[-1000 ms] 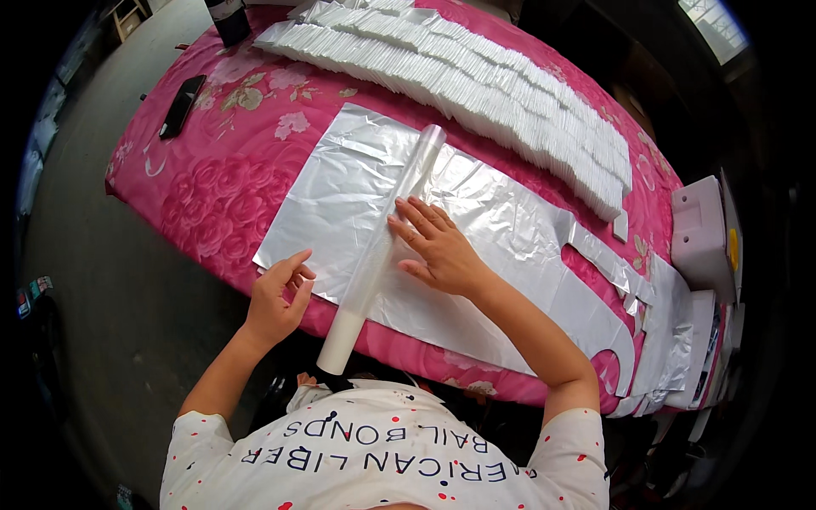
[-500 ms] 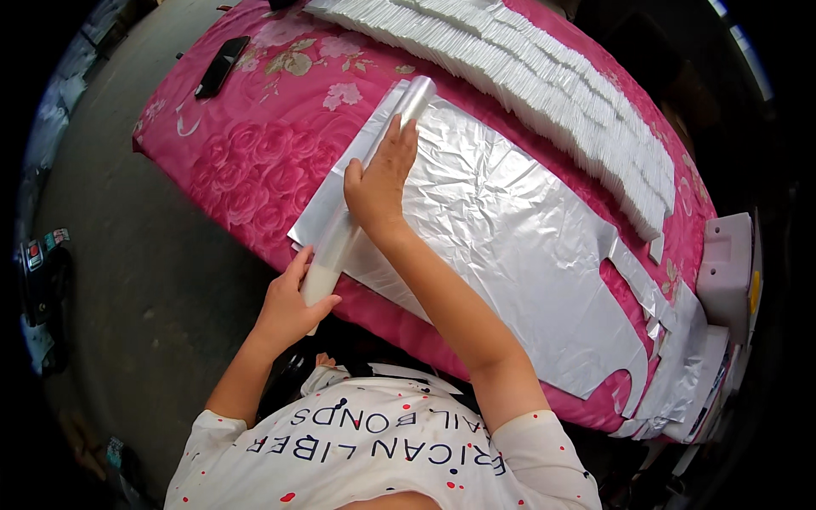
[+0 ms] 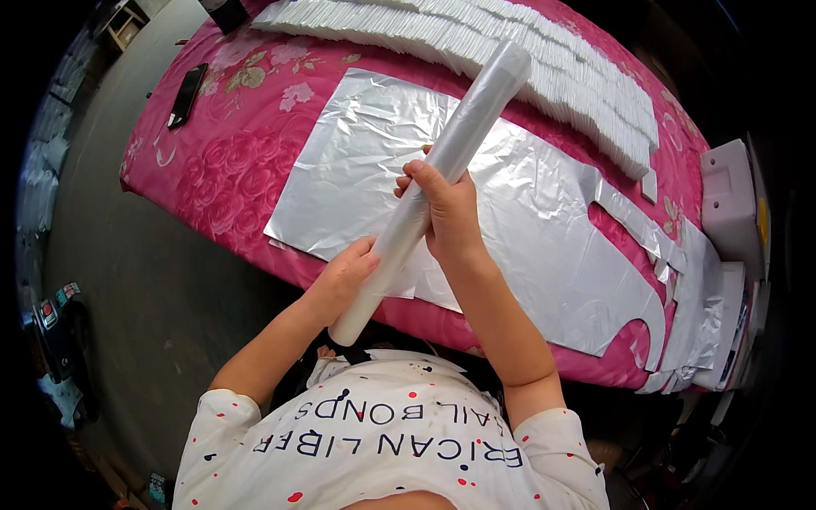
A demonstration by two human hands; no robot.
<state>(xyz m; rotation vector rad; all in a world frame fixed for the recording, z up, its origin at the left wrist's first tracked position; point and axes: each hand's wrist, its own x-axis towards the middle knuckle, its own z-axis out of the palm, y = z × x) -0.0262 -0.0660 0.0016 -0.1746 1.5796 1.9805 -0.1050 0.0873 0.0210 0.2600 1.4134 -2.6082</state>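
Observation:
A long roll of translucent plastic film [image 3: 476, 119] slants up from near my body over the table, lifted off the sheets. My right hand [image 3: 446, 204] is wrapped round its middle, thumb on top. Lower down, my left hand [image 3: 344, 276] grips the roll's side close to its pale near end. Beneath lies a flat stack of silvery plastic bags [image 3: 544, 246], creased and shiny, with cut-out handles at their right end. A loose flap of film hangs beside the roll near my left hand.
Rows of folded white packets [image 3: 586, 110] line the table's far side. A black phone [image 3: 188, 95] lies at the left on the pink floral tablecloth [image 3: 229, 183]. A white plastic bin [image 3: 733, 200] stands at the right edge, and a dark container [image 3: 225, 13] at the far left.
The roll has been lifted off the bags and moved right, its far end now over the packets. My right hand has gone from lying flat on it to gripping round it.

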